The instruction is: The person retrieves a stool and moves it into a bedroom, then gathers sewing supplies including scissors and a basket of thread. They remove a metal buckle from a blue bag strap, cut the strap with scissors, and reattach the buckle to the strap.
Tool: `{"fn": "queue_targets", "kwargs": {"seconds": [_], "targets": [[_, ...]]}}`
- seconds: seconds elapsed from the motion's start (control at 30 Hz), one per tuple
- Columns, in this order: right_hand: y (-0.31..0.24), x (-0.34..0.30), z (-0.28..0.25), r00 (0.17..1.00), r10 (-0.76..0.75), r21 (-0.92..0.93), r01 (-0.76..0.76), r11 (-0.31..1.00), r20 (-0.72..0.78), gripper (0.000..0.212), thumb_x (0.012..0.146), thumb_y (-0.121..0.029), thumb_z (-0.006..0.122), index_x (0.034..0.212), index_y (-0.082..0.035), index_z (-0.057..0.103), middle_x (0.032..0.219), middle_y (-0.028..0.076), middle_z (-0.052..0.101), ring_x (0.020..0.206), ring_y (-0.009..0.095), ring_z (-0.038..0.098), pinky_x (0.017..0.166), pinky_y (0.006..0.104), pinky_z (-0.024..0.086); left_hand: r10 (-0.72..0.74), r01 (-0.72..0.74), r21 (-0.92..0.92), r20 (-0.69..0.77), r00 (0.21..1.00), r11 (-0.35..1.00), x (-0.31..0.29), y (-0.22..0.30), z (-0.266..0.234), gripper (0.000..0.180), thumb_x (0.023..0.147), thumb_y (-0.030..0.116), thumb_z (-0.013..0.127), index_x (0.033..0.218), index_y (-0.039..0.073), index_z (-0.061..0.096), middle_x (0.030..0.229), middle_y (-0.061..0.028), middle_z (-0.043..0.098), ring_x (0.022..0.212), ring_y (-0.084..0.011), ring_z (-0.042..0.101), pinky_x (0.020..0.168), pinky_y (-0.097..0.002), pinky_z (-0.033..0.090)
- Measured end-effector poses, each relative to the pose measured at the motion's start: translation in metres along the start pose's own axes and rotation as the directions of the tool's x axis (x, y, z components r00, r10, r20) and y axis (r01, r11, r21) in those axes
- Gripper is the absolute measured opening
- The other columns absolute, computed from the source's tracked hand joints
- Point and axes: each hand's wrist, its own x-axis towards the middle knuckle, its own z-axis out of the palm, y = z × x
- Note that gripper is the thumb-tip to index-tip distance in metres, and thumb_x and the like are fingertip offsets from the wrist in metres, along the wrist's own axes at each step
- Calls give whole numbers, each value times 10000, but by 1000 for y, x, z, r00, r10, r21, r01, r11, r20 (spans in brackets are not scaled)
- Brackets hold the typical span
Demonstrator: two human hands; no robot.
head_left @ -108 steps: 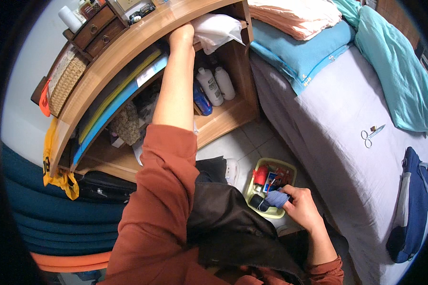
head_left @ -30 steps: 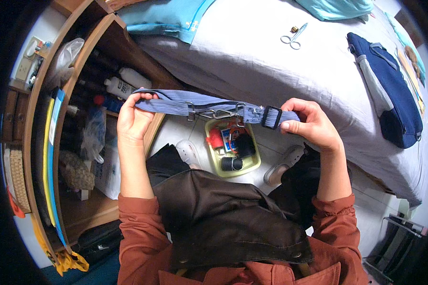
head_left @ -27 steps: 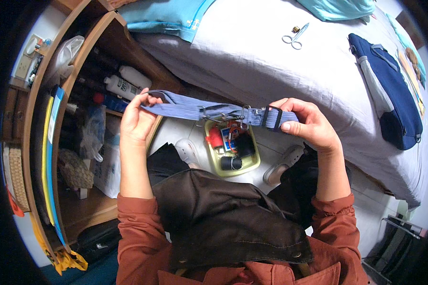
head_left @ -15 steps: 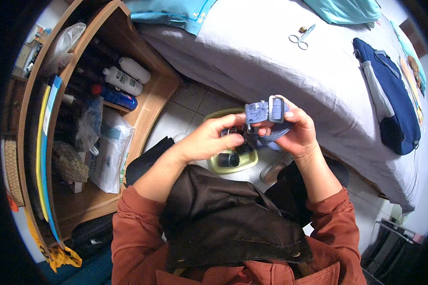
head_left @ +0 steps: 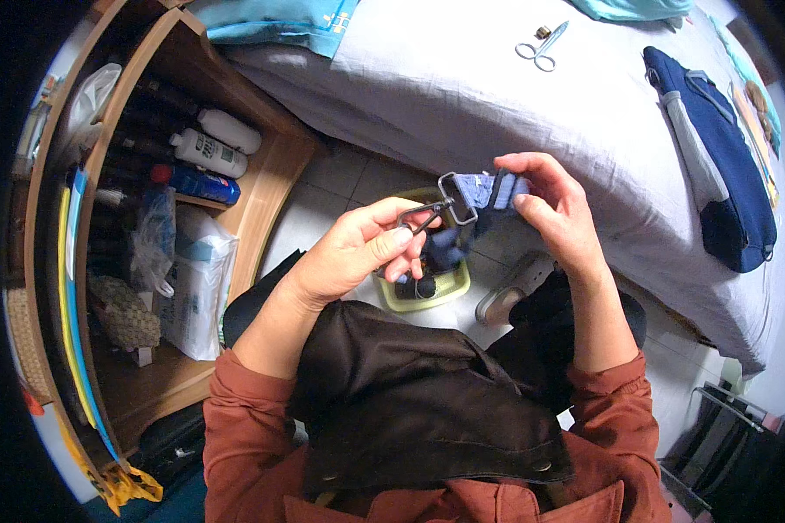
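Between my hands stretches a blue webbing strap [head_left: 474,188] with a dark slider buckle [head_left: 496,188] on it. A metal swivel snap hook [head_left: 424,214] joins the strap's left end by a rectangular loop. My left hand [head_left: 355,249] is closed on the hook, thumb on one side and fingers behind. My right hand [head_left: 560,212] pinches the strap by the slider, thumb below and index finger above. More of the strap hangs beneath, partly hidden. Under my hands a pale green basket [head_left: 396,306] on the floor holds dark items I cannot make out.
Silver scissors [head_left: 544,49] and a small spool [head_left: 542,32] lie on the bed's grey sheet [head_left: 427,96], with a navy fabric bag [head_left: 731,200] farther right. A wooden shelf unit [head_left: 275,187] with bottles stands at left. A shoe [head_left: 501,305] is by the basket.
My left hand now holds the snap hook out to the left of the strap. My right hand has shifted slightly right and up along the strap. The view has moved a little.
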Motion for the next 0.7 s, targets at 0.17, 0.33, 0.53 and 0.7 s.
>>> {"fn": "queue_targets", "kwargs": {"seconds": [0.17,0.33,0.53,0.7], "targets": [[7,1,14,959,-76,-75,99,992,272,474,764,-229,634,1154,-14,469,1117,73,503,1045,162,466,915,322,357,9,-9,-18,35,999,1000,1,-2,1,313,880,212,479,1100,-10,480,761,-48,513,564,-80,460,594,-223,432],[1,-7,24,904,37,-6,-38,999,425,363,735,-164,670,1033,-10,532,947,38,564,909,121,497,825,271,393,30,-30,-28,-14,999,999,3,-8,1,221,883,182,476,1008,2,506,712,-31,523,580,-67,472,566,-193,401],[-13,-6,20,905,172,267,-289,919,388,296,778,-144,633,1019,-5,534,751,27,565,585,69,512,539,205,430,133,-176,-165,-241,961,970,12,-7,-10,157,885,204,463,860,51,484,671,-23,492,520,-71,402,561,-259,453],[-13,-15,-19,879,176,373,-359,856,443,286,776,-233,627,901,8,539,571,17,519,464,73,488,429,188,390,55,-208,-526,-291,955,825,5,23,-48,265,905,236,430,711,58,451,594,29,358,494,-70,357,677,-291,450]]}}
